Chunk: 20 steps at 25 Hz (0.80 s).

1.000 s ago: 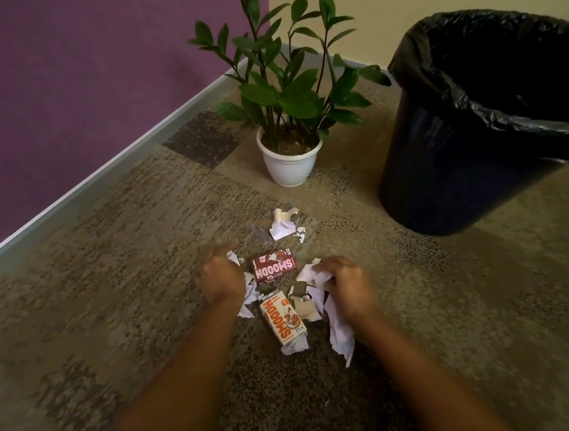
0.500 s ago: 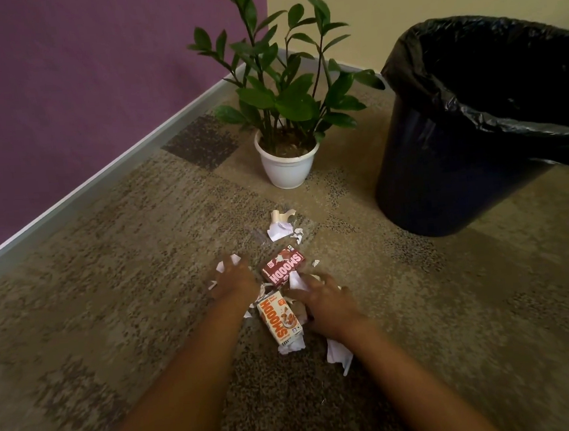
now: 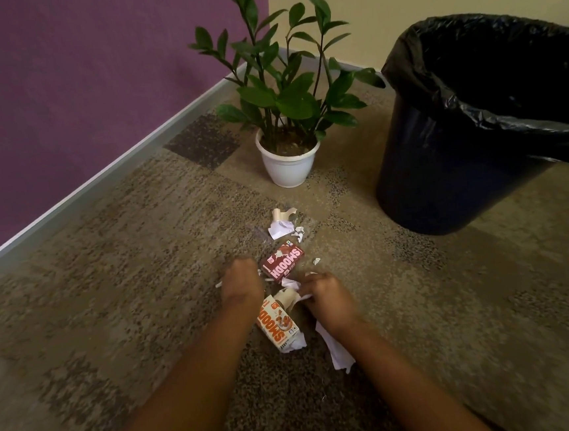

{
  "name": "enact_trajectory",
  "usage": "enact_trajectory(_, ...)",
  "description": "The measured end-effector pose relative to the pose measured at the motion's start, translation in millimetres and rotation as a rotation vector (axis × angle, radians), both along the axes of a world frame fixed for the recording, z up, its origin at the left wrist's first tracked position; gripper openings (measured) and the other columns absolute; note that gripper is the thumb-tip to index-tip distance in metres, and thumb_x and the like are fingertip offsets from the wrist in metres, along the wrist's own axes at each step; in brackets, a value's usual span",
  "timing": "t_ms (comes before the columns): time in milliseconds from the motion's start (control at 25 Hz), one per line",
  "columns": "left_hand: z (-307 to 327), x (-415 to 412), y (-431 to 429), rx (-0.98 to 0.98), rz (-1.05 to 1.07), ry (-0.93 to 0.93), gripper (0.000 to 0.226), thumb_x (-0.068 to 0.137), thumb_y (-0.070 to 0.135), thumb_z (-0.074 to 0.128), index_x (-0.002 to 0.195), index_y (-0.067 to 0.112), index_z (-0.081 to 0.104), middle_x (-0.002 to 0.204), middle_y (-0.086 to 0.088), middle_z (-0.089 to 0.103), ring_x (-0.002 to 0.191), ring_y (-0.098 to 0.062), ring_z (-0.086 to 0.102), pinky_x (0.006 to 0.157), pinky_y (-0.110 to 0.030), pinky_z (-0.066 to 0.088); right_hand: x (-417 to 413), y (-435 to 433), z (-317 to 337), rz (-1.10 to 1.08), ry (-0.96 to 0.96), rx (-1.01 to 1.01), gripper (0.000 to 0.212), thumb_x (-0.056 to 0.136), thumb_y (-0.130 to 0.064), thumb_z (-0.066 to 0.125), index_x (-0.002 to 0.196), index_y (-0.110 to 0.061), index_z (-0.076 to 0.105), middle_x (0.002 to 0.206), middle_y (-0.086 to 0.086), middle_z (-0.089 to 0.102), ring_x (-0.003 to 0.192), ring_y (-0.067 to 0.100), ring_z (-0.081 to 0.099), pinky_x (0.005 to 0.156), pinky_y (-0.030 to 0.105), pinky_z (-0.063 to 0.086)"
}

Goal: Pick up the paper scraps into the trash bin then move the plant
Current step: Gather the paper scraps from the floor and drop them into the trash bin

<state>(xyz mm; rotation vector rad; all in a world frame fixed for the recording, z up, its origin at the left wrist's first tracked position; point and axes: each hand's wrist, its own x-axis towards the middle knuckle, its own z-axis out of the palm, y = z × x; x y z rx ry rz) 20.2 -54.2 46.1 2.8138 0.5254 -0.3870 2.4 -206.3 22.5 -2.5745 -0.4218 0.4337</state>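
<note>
Hands pulled closer together in the last sec — left hand [image 3: 241, 284] curled round small paper scraps [image 3: 289, 285], right hand [image 3: 328, 301] clenching a white wad — so stuff's bunched on the carpet [image 3: 130, 314], trash bin [image 3: 460, 152] trip prob next, plant [image 3: 282, 88] untouched.

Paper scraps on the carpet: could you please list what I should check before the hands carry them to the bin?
1. Right hand grips white paper: ok.
2. Left hand grip: cannot tell, fingers hidden.
3. Trash bin open, liner fitted: ok.
4. All scraps gathered: not ok; far scraps, brown carton and orange carton lie loose.
5. Plant upright, apart from bin: ok.
</note>
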Motion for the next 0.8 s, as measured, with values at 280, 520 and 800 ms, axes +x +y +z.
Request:
enact_trajectory(280, 17, 4, 11, -0.177, 0.166, -0.135, 0.026, 0.088, -0.002, 0.059, 0.111, 0.005, 0.069, 0.114, -0.019, 0.068, 0.1, -0.03, 0.066, 0.085, -0.037, 0.056, 8, -5, 17, -0.37, 0.094, 0.301, 0.019, 0.086, -0.009, 0.069, 0.104, -0.007, 0.074, 0.1, 0.012, 0.075, 0.081, 0.02, 0.07, 0.059, 0.008, 0.05)
enact_trajectory(520, 68, 31, -5, -0.313, 0.23, -0.345, 0.025, 0.086, 0.001, 0.063, 0.108, 0.009, 0.072, 0.107, -0.017, 0.07, 0.09, -0.03, 0.068, 0.073, -0.035, 0.055, 38, -11, 73, -0.406, -0.081, 0.336, 0.022, 0.084, -0.014, 0.072, 0.106, -0.014, 0.073, 0.099, 0.003, 0.076, 0.068, 0.001, 0.058, 0.054, 0.002, 0.042)
enact_trajectory(800, 162, 84, -45, -0.447, 0.063, -0.626, 0.022, 0.087, 0.005, 0.063, 0.105, 0.013, 0.073, 0.116, -0.011, 0.068, 0.101, -0.026, 0.064, 0.084, -0.03, 0.053, 84, -31, 179, -0.511, -0.326, 0.505, 0.022, 0.08, -0.017, 0.076, 0.102, -0.011, 0.076, 0.101, 0.012, 0.075, 0.096, 0.022, 0.069, 0.085, 0.031, 0.055)
